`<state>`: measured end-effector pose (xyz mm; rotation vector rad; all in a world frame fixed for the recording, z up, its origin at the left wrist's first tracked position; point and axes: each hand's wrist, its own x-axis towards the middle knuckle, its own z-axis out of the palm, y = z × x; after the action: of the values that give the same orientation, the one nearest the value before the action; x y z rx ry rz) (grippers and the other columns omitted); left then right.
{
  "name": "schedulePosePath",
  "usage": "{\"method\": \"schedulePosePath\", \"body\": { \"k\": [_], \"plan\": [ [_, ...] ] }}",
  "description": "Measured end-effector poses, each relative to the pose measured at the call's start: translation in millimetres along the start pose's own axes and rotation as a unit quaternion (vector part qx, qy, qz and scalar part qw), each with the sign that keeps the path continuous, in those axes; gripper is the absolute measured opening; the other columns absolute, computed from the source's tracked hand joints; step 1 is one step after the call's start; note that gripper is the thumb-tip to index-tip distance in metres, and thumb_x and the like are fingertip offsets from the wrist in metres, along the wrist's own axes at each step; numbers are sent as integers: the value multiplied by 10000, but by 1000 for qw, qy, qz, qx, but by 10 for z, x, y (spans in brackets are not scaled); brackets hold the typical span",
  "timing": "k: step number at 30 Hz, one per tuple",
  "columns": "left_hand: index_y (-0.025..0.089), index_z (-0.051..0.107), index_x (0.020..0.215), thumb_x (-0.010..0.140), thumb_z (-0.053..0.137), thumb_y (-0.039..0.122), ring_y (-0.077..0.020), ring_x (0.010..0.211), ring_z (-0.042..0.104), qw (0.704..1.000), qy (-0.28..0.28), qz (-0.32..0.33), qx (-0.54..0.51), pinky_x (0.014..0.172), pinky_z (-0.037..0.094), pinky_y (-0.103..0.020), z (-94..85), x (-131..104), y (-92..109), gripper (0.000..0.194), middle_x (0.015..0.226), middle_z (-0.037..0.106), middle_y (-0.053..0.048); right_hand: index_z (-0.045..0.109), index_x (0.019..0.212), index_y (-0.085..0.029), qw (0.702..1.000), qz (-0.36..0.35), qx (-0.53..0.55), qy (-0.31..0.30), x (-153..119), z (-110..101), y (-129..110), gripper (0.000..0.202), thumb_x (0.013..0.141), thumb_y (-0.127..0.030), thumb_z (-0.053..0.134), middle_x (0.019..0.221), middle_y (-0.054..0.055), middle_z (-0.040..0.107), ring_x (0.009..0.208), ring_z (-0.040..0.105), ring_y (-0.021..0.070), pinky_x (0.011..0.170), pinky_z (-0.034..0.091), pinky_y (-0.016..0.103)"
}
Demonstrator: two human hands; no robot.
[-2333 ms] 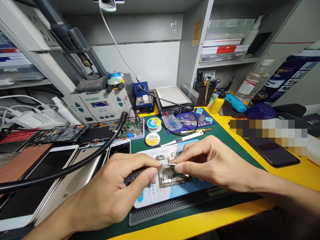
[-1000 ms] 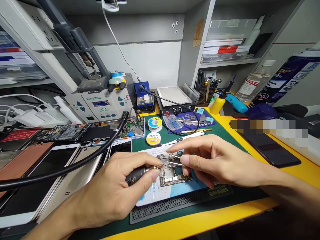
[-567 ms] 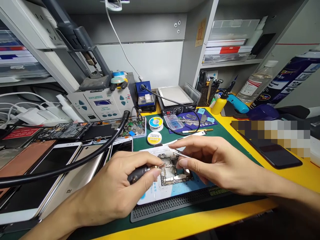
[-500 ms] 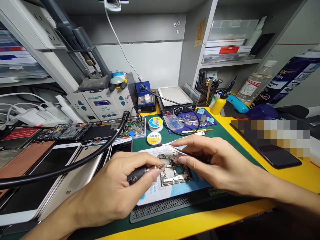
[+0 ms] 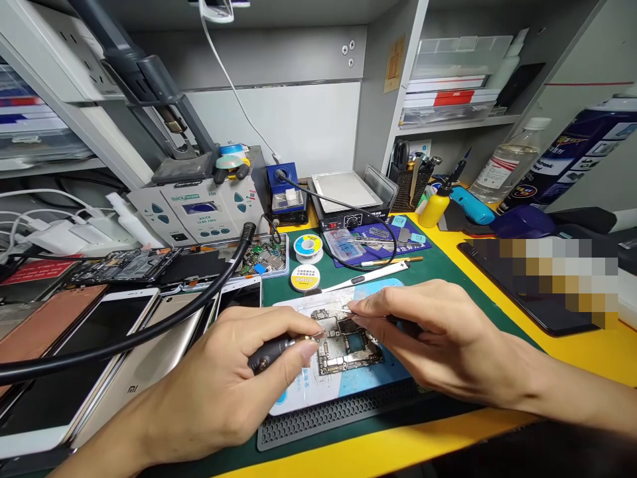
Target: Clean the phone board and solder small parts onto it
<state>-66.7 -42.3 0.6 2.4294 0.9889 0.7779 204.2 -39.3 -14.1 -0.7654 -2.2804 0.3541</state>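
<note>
A phone circuit board lies on a white and blue pad in the middle of the bench. My left hand is closed round a dark-handled tool, its metal end pinched between thumb and forefinger at the board's left side. My right hand pinches thin metal tweezers, whose tips are over the board's upper part. The fingers of my right hand cover the board's upper right area.
Phones and a thick black hose lie at left. Behind are solder spools, a white brush, a heating plate and a rework station. A black phone rests at right.
My right hand has tightened its pinch and its fingertips have lowered toward the board, uncovering the white brush behind. My left hand has barely moved. The view has shifted slightly.
</note>
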Motion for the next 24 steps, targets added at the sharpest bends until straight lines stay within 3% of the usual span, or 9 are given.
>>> {"method": "schedulePosePath", "body": {
  "k": [3, 6, 10, 14, 17, 21, 24],
  "plan": [
    [250, 771, 1057, 982, 629, 195, -128, 830, 797, 1000, -1, 2, -4, 706, 575, -165, 0, -5, -8, 170, 953, 838, 19, 699, 922, -147, 999, -5, 45, -1, 11, 2, -13, 185, 995, -37, 571, 672, -11, 565, 576, 389, 120, 555, 338, 297],
    [247, 769, 1082, 987, 623, 195, -139, 833, 797, 1000, -6, 2, -6, 693, 575, -176, -1, -5, -7, 182, 968, 840, 9, 748, 1006, -147, 993, 70, 99, -19, 46, -33, -56, 136, 1023, -143, 614, 762, 33, 693, 607, 507, 125, 584, 415, 268],
    [239, 773, 1074, 989, 607, 189, -145, 833, 794, 1000, -10, -2, -12, 678, 569, -188, -7, 3, 3, 193, 970, 840, -2, 781, 981, -176, 941, 216, 242, -97, 111, -87, -107, 159, 1034, -283, 677, 711, -15, 667, 587, 514, 101, 530, 416, 208],
    [233, 769, 1083, 994, 600, 166, -118, 801, 782, 1000, -15, 0, -17, 690, 557, -174, -21, 14, 18, 203, 954, 837, 12, 764, 891, -171, 897, 276, 324, -120, 147, -79, -122, 133, 968, -279, 773, 644, -58, 568, 546, 427, 73, 475, 346, 188],
    [236, 765, 1093, 989, 616, 160, -95, 792, 769, 1000, -15, 2, -20, 725, 550, -157, -29, 10, 25, 197, 949, 831, 32, 785, 915, -170, 914, 263, 288, -110, 143, -54, -132, 130, 976, -279, 747, 655, -50, 591, 562, 433, 79, 488, 346, 200],
    [231, 763, 1068, 982, 619, 146, -83, 795, 761, 1000, -10, 1, -26, 757, 549, -147, -21, 3, 21, 188, 942, 826, 43, 812, 942, -160, 955, 203, 189, -106, 121, -39, -160, 211, 1015, -274, 651, 728, 4, 711, 621, 540, 115, 551, 405, 237],
    [230, 765, 1065, 986, 615, 153, -85, 790, 763, 1000, -10, 1, -25, 761, 551, -150, -10, 8, 16, 186, 934, 826, 39, 823, 974, -147, 968, 164, 166, -94, 122, -27, -172, 210, 1012, -241, 639, 784, 25, 768, 650, 609, 125, 577, 432, 246]
  ]
}}
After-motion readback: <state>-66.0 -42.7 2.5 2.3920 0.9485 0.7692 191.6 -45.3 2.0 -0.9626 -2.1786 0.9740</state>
